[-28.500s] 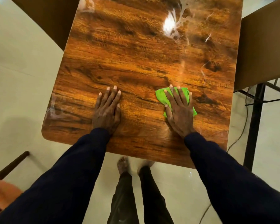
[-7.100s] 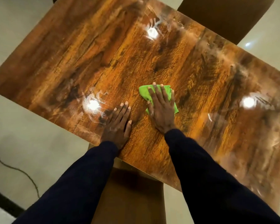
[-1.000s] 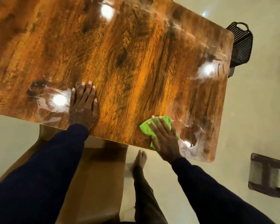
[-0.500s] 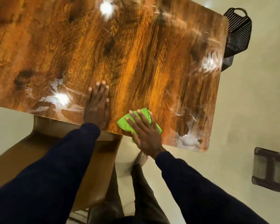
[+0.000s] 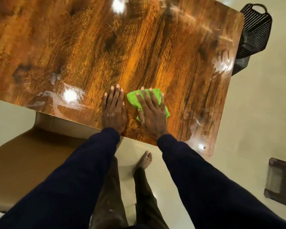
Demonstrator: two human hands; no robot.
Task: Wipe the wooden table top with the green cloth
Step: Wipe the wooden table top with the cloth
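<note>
A: Fig.: R hand (image 5: 153,116)?
B: Flat, fingers straight, pressing green cloth (image 5: 134,100) onto wooden table top (image 5: 139,47) nr front edge.
A: L hand (image 5: 113,111)?
B: Palm down on wood, just beside cloth (grasping nothing).

Warm, dim light. White glare spots on glossy table top (image 5: 139,52); motion blur softens its grain; frame edges bowed.

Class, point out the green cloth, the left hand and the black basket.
green cloth (image 5: 133,99), head view, bare left corner.
left hand (image 5: 114,113), head view, its back.
black basket (image 5: 254,30), head view, ribbed wall.
</note>
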